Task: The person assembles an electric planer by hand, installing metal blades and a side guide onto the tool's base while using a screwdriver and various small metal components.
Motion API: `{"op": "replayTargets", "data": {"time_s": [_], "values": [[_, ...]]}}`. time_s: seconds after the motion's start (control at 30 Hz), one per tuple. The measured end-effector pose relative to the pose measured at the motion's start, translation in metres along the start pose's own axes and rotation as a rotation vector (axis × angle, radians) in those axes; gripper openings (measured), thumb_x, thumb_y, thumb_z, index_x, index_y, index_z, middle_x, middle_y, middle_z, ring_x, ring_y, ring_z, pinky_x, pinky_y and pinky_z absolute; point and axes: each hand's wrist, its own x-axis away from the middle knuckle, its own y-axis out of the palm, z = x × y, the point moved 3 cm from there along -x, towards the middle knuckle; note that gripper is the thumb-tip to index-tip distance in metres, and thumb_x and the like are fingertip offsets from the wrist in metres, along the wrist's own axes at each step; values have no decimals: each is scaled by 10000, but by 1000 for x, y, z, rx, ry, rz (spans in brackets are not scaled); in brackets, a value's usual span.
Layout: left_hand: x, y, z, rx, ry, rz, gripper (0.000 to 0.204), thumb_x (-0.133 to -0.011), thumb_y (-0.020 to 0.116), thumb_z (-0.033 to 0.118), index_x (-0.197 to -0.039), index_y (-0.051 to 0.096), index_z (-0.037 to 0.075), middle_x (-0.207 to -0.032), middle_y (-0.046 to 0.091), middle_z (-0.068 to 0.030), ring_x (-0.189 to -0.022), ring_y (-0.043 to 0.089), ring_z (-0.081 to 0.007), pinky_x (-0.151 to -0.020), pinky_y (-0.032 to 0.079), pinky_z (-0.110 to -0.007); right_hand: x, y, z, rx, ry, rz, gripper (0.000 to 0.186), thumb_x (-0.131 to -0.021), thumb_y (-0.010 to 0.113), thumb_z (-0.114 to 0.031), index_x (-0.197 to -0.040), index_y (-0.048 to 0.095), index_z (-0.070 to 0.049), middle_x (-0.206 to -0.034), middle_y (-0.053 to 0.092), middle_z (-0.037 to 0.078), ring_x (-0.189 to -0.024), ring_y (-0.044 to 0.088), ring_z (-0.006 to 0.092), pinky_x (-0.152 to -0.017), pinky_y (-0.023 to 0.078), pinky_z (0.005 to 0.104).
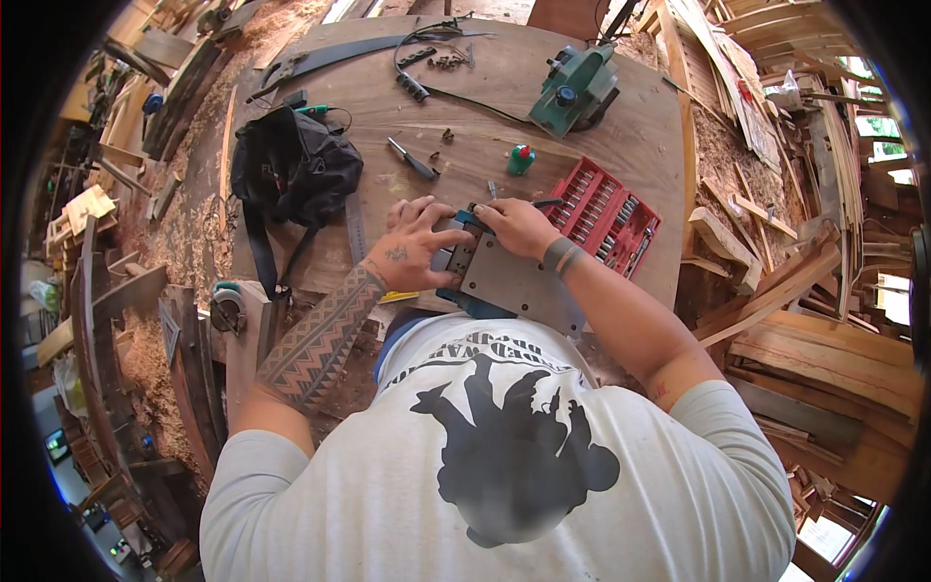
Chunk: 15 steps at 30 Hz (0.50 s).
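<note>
An electric planer [514, 281] with a teal body lies sole up against the table's near edge, its grey metal plate facing me. My left hand [417, 242] is curled over its left end, fingers bent around the cutter area and thumb on the near side. My right hand [521, 227] lies over the far edge of the plate, its fingertips pressed together by a small dark part near the cutter opening. What those fingertips pinch is mostly hidden. Right beside that hand sits an open red bit and socket set [603, 218].
On the wooden table [465, 112] are a second teal planer [572, 89], a small green bottle with red cap [521, 160], a dark-handled tool [414, 158], a black bag [296, 160], a metal ruler [357, 228], a long blade [339, 56] and a black cable [475, 103]. Timber and shavings surround it.
</note>
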Motion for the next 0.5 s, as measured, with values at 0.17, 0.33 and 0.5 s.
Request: {"op": "replayTargets", "data": {"time_s": [0.17, 0.33, 0.5], "values": [[1, 3, -2, -18, -8, -5, 633, -758, 904, 478, -1358, 739, 364, -1516, 530, -90, -1544, 349, -392, -1269, 195, -640, -2, 1, 2, -16, 19, 10, 531, -1135, 515, -430, -1116, 779, 30, -1134, 761, 312, -1107, 703, 512, -995, 540, 554], [3, 3, -2, -23, -4, 2, 671, -761, 896, 490, -1389, 722, 330, -1521, 525, -95, -1546, 347, -392, -1277, 196, -645, -4, 3, 3, -21, 25, 3, 554, -1128, 519, -453, -1101, 786, 32, -1132, 763, 317, -1112, 705, 507, -997, 540, 553], [3, 2, -3, 5, -60, -48, 777, -752, 915, 463, -1466, 650, 308, -1549, 510, -108, -1575, 339, -448, -1294, 214, -662, -3, 1, -3, 18, -10, -22, 526, -1139, 512, -421, -1125, 773, 35, -1141, 759, 317, -1108, 700, 514, -989, 538, 557]]}}
